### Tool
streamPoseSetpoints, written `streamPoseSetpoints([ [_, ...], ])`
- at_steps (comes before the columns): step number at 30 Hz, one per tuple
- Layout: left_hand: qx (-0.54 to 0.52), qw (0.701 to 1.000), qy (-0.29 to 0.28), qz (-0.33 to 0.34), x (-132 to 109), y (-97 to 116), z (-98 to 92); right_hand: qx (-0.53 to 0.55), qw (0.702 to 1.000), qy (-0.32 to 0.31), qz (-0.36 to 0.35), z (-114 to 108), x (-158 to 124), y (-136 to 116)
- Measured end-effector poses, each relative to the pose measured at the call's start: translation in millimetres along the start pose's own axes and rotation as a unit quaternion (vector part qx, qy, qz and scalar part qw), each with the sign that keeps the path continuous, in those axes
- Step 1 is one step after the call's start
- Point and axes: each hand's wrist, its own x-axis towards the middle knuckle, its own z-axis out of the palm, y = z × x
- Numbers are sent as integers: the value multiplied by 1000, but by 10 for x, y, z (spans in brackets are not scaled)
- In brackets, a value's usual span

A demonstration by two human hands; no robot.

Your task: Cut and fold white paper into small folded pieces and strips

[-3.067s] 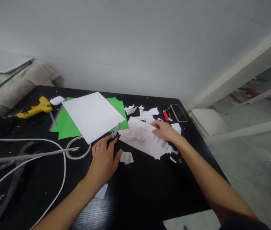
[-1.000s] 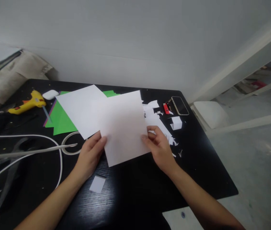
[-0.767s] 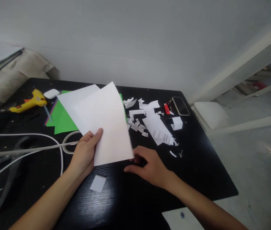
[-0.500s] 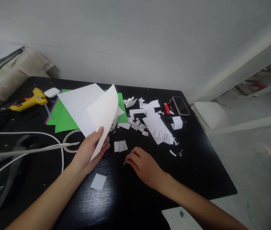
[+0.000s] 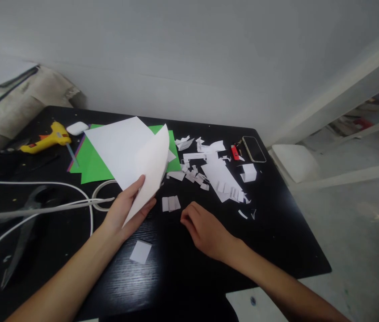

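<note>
My left hand [image 5: 125, 212] grips a white sheet of paper [image 5: 151, 167] by its lower edge, tilted up off the black table [image 5: 276, 237]. My right hand [image 5: 204, 230] rests on the table with fingers curled, close to a small folded white paper piece [image 5: 170, 203]. What its fingertips pinch, if anything, I cannot make out. Several white paper scraps [image 5: 219, 176] lie beyond it. A larger white sheet [image 5: 117, 150] lies on green paper [image 5: 90, 163] behind the held sheet.
A yellow glue gun [image 5: 47, 137] and white earbud case [image 5: 77, 128] sit far left. White cable [image 5: 42, 201] loops at left near dark scissors [image 5: 22, 235]. A phone [image 5: 254, 149] and red lighter [image 5: 234, 152] lie far right. A small white square [image 5: 140, 251] lies near me.
Both hands lifted a white sheet off the scraps. My right hand let go and came down onto the table; my left hand swung the sheet left and tilted it up.
</note>
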Motion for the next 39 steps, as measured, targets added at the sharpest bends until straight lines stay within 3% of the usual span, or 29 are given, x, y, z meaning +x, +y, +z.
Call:
streamPoseSetpoints([
  [3, -1, 1000, 10, -7, 8, 1, -10, -29, 999, -2, -37, 64, 1, 14],
  [9, -38, 997, -64, -3, 112, -54, -166, -135, 988, -22, -75, 259, 12, 47],
  [11, -35, 998, -53, -7, 111, -49, -157, -118, 990, -25, -66, 210, 19, 65],
  [13, -32, 999, -38, -9, 91, -33, -121, -56, 998, -2, -14, 71, 33, 114],
  [15, -29, 999, -31, -9, 71, -18, -85, -2, 993, 87, 74, -126, 55, 181],
  [16, -29, 999, -32, -9, 64, -14, -75, -3, 983, 161, 92, -225, 67, 210],
  [18, -29, 999, -40, -11, 60, -15, -70, -37, 949, 303, 80, -365, 85, 226],
  [20, -25, 999, -46, -12, 62, -23, -79, -56, 933, 352, 58, -368, 85, 161],
  [22, -18, 999, -42, -9, 62, -30, -86, -27, 952, 304, 14, -212, 61, 19],
  [25, -13, 999, -32, -6, 51, -23, -71, 34, 990, 89, -107, 185, 4, -247],
  [28, -19, 1000, -22, -1, 29, -3, -26, -37, 972, -69, -223, 501, -28, -437],
  [31, -20, 1000, 0, -2, 8, 11, 19, -77, 967, -74, -231, 600, -24, -486],
  [35, -10, 1000, 27, -7, -5, 13, 27, -57, 971, -73, -220, 541, -6, -424],
  [37, -11, 999, 32, -11, -7, 14, 15, 5, 977, -65, -201, 477, 13, -385],
  [39, -14, 999, 38, -14, -8, 17, 7, 119, 983, -32, -136, 385, 51, -352],
])
